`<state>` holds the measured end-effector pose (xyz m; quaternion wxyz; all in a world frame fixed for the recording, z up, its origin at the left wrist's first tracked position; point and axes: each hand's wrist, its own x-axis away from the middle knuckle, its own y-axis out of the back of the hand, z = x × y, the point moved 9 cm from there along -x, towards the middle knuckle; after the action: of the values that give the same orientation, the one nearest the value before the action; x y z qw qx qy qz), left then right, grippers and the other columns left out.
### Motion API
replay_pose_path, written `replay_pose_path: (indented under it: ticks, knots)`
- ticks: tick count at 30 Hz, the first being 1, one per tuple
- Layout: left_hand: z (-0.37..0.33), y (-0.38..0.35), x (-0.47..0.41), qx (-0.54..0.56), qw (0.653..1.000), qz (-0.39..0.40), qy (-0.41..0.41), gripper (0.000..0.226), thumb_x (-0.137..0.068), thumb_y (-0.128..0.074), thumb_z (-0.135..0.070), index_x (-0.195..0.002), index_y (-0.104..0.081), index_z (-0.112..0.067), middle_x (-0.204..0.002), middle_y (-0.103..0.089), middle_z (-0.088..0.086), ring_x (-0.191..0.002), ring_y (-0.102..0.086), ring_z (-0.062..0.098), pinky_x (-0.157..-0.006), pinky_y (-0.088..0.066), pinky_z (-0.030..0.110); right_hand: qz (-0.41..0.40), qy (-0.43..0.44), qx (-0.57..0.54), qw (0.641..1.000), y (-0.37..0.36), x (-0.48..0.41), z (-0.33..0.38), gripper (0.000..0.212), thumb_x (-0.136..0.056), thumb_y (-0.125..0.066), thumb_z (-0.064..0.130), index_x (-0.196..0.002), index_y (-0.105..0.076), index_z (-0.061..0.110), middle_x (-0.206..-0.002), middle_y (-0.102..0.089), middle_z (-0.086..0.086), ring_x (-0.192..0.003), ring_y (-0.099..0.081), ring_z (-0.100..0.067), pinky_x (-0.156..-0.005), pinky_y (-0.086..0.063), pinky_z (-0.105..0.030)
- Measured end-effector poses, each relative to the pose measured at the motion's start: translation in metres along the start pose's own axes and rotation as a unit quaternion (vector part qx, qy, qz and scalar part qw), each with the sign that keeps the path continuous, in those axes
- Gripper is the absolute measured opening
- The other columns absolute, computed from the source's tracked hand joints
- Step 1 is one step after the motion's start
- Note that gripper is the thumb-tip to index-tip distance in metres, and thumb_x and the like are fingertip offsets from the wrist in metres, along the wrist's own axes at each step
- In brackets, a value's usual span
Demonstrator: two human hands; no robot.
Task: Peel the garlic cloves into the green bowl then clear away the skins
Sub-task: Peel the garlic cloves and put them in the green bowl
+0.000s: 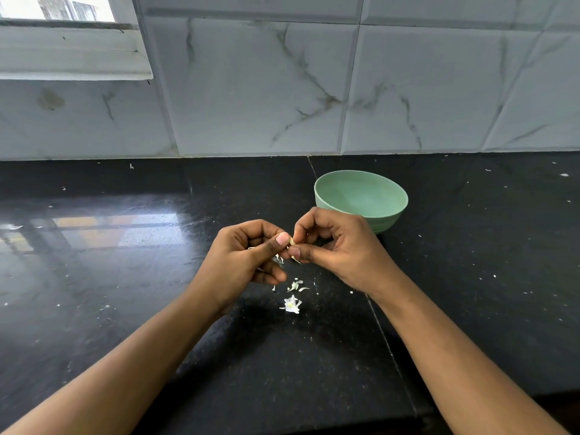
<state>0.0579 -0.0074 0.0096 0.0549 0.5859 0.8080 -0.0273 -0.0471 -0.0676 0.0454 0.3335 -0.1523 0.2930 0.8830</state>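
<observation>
The left hand (244,255) pinches one end of a garlic clove (292,241) between thumb and forefinger. The right hand (342,249) pinches the other end, its thumb against the skin. The clove looks small, light and firm. It will likely turn slick once bare, so a hold at the tips seems safest, while its skin is papery and tears off in flakes. Loose skins (292,304) lie on the black desk (125,277) below the hands. The green bowl (361,196) stands just behind the right hand — nothing blocks the way to it.
</observation>
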Motion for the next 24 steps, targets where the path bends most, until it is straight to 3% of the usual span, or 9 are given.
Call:
replay_pose_path:
  ticks: [3,7,11,13,17,24]
  knots:
    - [0.001,-0.001,0.000,0.015,1.000,0.000,0.012,0.021,-0.072,-0.065,-0.026,-0.081,-0.065,-0.007,-0.068,-0.068,0.003,-0.048,-0.061,0.014,-0.049,-0.053,0.026,-0.006,0.010,0.012,1.000,0.001,0.000,0.003,0.013,-0.075,-0.075,0.003,-0.080,-0.063,0.006,-0.073,-0.066,0.001,-0.068,-0.066,-0.017,-0.065,-0.055,-0.025]
    - [0.006,-0.002,0.000,0.039,0.998,0.000,0.039,0.022,-0.072,-0.065,-0.026,-0.082,-0.066,-0.007,-0.071,-0.069,0.003,-0.049,-0.062,0.013,-0.049,-0.053,0.024,-0.023,0.011,0.041,0.999,0.004,0.001,0.003,0.013,-0.076,-0.075,0.003,-0.078,-0.063,0.007,-0.074,-0.066,-0.001,-0.068,-0.065,-0.020,-0.063,-0.056,-0.033]
    - [0.007,0.000,-0.001,0.054,0.998,-0.011,0.045,0.020,-0.072,-0.066,-0.024,-0.082,-0.069,-0.008,-0.076,-0.072,0.005,-0.051,-0.062,0.012,-0.047,-0.052,0.021,-0.040,0.014,0.060,0.997,0.008,0.001,0.004,0.015,-0.075,-0.075,0.004,-0.076,-0.063,0.012,-0.072,-0.064,0.004,-0.068,-0.062,-0.016,-0.058,-0.049,-0.019]
    - [0.007,0.001,-0.001,0.056,0.997,-0.019,0.043,0.019,-0.071,-0.067,-0.025,-0.082,-0.070,-0.009,-0.077,-0.072,0.006,-0.052,-0.063,0.011,-0.048,-0.052,0.021,-0.048,0.007,0.044,0.998,0.010,0.001,0.002,0.015,-0.075,-0.075,0.003,-0.077,-0.063,0.011,-0.073,-0.065,0.001,-0.068,-0.064,-0.015,-0.061,-0.050,-0.018]
    - [0.007,0.004,-0.001,0.070,0.996,-0.032,0.044,0.019,-0.071,-0.066,-0.025,-0.082,-0.071,-0.010,-0.076,-0.072,0.006,-0.052,-0.064,0.010,-0.047,-0.051,0.020,-0.042,-0.035,-0.047,0.997,0.009,0.000,-0.006,0.022,-0.078,-0.073,0.002,-0.086,-0.065,0.021,-0.081,-0.068,-0.002,-0.075,-0.068,-0.013,-0.069,-0.059,-0.032]
    - [0.010,0.002,0.000,0.076,0.995,-0.030,0.059,0.020,-0.071,-0.066,-0.025,-0.083,-0.071,-0.010,-0.076,-0.072,0.005,-0.053,-0.064,0.010,-0.045,-0.050,0.020,-0.032,-0.056,-0.097,0.993,0.005,0.000,-0.006,0.021,-0.078,-0.071,-0.001,-0.083,-0.071,0.019,-0.078,-0.074,-0.002,-0.077,-0.072,-0.015,-0.067,-0.056,-0.022]
